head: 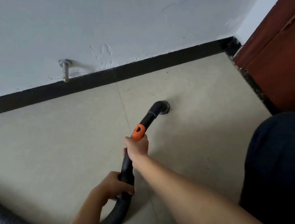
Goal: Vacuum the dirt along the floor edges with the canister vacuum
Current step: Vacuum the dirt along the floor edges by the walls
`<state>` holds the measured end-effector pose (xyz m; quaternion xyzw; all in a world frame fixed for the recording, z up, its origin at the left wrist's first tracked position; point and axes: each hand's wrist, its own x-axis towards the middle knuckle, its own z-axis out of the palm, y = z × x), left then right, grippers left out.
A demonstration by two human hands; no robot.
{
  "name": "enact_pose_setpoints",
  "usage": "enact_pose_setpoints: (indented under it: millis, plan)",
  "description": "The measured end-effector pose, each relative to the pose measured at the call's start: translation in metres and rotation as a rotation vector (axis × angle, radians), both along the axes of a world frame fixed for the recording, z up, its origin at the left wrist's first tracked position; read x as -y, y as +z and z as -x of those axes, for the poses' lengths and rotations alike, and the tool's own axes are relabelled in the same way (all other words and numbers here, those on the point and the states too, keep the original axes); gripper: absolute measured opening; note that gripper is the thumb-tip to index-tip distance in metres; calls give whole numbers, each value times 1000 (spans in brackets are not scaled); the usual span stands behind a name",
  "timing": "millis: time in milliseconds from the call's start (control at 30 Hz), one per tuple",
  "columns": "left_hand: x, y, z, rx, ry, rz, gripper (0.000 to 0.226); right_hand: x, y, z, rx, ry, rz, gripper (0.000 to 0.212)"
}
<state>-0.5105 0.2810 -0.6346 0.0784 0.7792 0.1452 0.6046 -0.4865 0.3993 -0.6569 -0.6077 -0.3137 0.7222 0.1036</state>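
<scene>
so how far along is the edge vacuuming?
Done: nothing provable; the floor near the hose looks clean. In hand: right hand and left hand grip the wand, nozzle on the tile, short of the baseboard. Left: specks by the baseboard and the grimy corner.

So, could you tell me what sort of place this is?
Probably an indoor room corner beside a doorway, likely in a home: beige floor tiles meet a white wall with a black skirting strip, a metal door stop juts from it, and a reddish-brown wooden door stands at the right.
</scene>
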Motion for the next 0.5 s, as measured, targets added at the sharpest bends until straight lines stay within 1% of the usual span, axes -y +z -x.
enact_pose_setpoints:
  millis: [67, 133, 200, 267, 333, 433, 500]
  plan:
    - [2, -1, -5, 9, -32, -14, 35, 1, 1, -13, 23, -69, -23, 26]
    - [-9, -5, -13, -16, -36, -71, 32, -15, 4, -23, 39, -115, -65, 28]
    - [-23, -6, -21, -54, 11, -152, 26, -36, 8, -25, 55, -151, -94, 29]
    - [-30, -3, -23, -65, 58, -197, 26, -46, 14, -22, 64, -153, -98, 31]
    - [-25, 1, -18, -46, 40, -178, 28, -39, 15, -20, 56, -144, -86, 32]
    - [-5, 2, -7, -19, -90, -67, 38, -8, 14, -24, 38, -161, -16, 28]
    - [5, 0, -7, 0, -175, -24, 40, 9, 11, -34, 21, -204, 10, 24]
